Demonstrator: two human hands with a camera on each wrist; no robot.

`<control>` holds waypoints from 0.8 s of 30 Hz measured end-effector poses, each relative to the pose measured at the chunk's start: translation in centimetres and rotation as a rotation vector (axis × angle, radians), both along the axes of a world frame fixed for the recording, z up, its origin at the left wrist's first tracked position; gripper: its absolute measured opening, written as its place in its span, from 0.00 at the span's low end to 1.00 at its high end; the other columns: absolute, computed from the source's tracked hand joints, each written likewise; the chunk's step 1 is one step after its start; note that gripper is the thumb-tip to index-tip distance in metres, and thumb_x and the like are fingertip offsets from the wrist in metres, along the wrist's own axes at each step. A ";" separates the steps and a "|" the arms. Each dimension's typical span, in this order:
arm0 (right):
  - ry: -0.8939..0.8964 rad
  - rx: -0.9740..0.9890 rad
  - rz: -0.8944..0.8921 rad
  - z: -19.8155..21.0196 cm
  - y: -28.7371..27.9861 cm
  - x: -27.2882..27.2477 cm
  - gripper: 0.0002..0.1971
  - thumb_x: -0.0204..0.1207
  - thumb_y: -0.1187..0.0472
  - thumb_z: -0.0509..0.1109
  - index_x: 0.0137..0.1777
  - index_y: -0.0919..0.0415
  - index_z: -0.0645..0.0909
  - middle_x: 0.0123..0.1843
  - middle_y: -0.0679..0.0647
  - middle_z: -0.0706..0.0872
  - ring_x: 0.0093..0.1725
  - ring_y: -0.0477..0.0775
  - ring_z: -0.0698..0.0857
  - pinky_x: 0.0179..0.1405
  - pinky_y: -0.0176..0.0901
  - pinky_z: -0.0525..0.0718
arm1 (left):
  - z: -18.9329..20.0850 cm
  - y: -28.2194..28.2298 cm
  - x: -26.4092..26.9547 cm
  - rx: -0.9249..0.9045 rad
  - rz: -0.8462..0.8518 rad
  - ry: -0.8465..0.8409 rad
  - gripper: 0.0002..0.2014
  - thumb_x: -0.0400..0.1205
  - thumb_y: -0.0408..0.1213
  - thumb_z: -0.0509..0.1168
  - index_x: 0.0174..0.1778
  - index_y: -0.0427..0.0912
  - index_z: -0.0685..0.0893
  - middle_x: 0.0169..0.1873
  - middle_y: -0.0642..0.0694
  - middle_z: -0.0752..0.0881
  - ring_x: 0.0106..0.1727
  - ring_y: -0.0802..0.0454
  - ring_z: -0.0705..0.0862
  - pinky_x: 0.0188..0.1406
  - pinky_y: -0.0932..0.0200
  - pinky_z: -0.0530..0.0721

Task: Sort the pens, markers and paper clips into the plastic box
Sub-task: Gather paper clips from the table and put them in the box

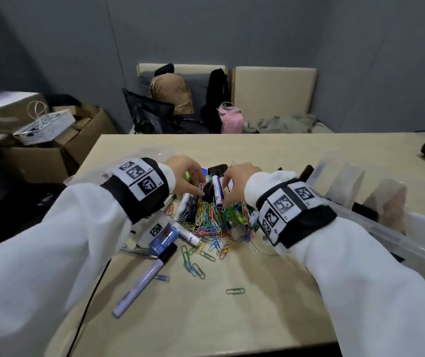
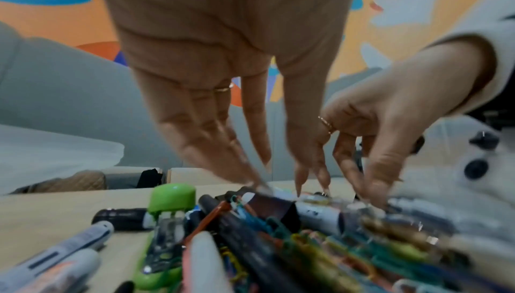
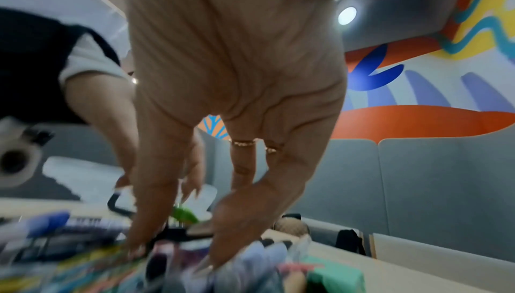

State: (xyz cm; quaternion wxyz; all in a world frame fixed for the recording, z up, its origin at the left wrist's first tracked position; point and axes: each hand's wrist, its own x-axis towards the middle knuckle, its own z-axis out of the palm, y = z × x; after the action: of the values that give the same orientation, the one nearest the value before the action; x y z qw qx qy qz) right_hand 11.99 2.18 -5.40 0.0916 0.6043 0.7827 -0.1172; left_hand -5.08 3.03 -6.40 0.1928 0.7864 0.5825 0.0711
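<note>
Both hands dig fingertips-down into the pile [image 1: 207, 215] mid-table: my left hand [image 1: 189, 176] pinches a clip [image 1: 201, 188]; whether my right hand [image 1: 234, 182] grips anything, I cannot tell. Best to lift markers out first, then scoop clips. My box [image 1: 412, 243] waits right of the pile.

You are sitting in an office meeting booth: grey padded acoustic panels [image 1: 257, 34] are enclosing a pale wood-look tabletop [image 1: 270, 148], and a cushioned bench [image 1: 274, 88] opposite is carrying bags [image 1: 171, 94] and a jacket [image 1: 281, 123]. Cardboard boxes [image 1: 38, 155] are piling up to your left, and a colourful mural [image 3: 434, 59] is running above the panels.
</note>
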 end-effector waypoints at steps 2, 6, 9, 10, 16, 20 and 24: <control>-0.047 -0.026 0.035 -0.6 0.0 -0.1 0.32 0.67 0.47 0.80 0.69 0.57 0.75 0.64 0.57 0.83 0.59 0.60 0.84 0.54 0.47 0.83 | -0.1 0.7 0.6 0.019 -0.060 0.128 0.27 0.68 0.52 0.78 0.61 0.49 0.82 0.56 0.49 0.82 0.44 0.54 0.79 0.47 0.58 0.79; -0.095 -0.058 0.064 -1.1 0.3 -0.4 0.47 0.67 0.46 0.80 0.81 0.55 0.58 0.74 0.58 0.75 0.67 0.64 0.79 0.62 0.54 0.80 | -0.3 2.2 1.7 -0.073 -0.121 0.447 0.36 0.71 0.53 0.75 0.73 0.46 0.73 0.63 0.43 0.74 0.59 0.46 0.77 0.59 0.53 0.78; -0.048 -0.036 0.063 -1.4 0.4 -0.5 0.37 0.68 0.48 0.79 0.73 0.55 0.67 0.65 0.58 0.81 0.58 0.63 0.83 0.56 0.53 0.83 | -0.5 2.9 2.3 -0.155 -0.124 0.530 0.28 0.76 0.48 0.71 0.70 0.39 0.77 0.65 0.41 0.79 0.58 0.46 0.80 0.58 0.55 0.83; -0.036 -0.032 0.063 -1.4 0.3 -0.5 0.33 0.69 0.49 0.78 0.71 0.56 0.70 0.63 0.58 0.82 0.57 0.63 0.84 0.54 0.51 0.82 | -0.6 3.1 2.4 -0.168 -0.117 0.504 0.26 0.77 0.45 0.71 0.68 0.37 0.79 0.64 0.41 0.82 0.55 0.47 0.82 0.49 0.62 0.86; 0.027 -0.013 -0.029 -2.0 0.6 -0.6 0.17 0.65 0.46 0.76 0.52 0.48 0.82 0.50 0.50 0.86 0.47 0.58 0.84 0.60 0.61 0.79 | -1.5 3.4 2.6 -0.206 -0.007 0.357 0.16 0.79 0.30 0.68 0.63 0.35 0.82 0.49 0.40 0.88 0.37 0.46 0.90 0.35 0.61 0.86; 0.065 0.004 0.017 -2.2 0.8 -0.4 0.07 0.72 0.52 0.75 0.46 0.52 0.85 0.47 0.52 0.86 0.46 0.59 0.86 0.43 0.44 0.80 | -1.8 3.4 2.7 -0.168 0.020 0.339 0.11 0.80 0.30 0.66 0.58 0.35 0.84 0.52 0.39 0.88 0.35 0.49 0.87 0.23 0.70 0.79; 0.111 0.042 0.026 -2.0 1.2 -0.1 0.02 0.73 0.59 0.73 0.42 0.49 0.85 0.45 0.51 0.85 0.47 0.59 0.86 0.40 0.44 0.80 | -1.6 3.5 2.5 -0.136 0.031 0.301 0.06 0.80 0.30 0.67 0.50 0.33 0.86 0.47 0.39 0.89 0.25 0.54 0.81 0.21 0.71 0.77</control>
State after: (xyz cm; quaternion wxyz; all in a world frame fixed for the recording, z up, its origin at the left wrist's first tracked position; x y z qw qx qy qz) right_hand 11.84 3.42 -7.44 0.0370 0.5886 0.7965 -0.1330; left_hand -2.56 6.52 -8.03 0.1549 0.7641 0.6205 -0.0844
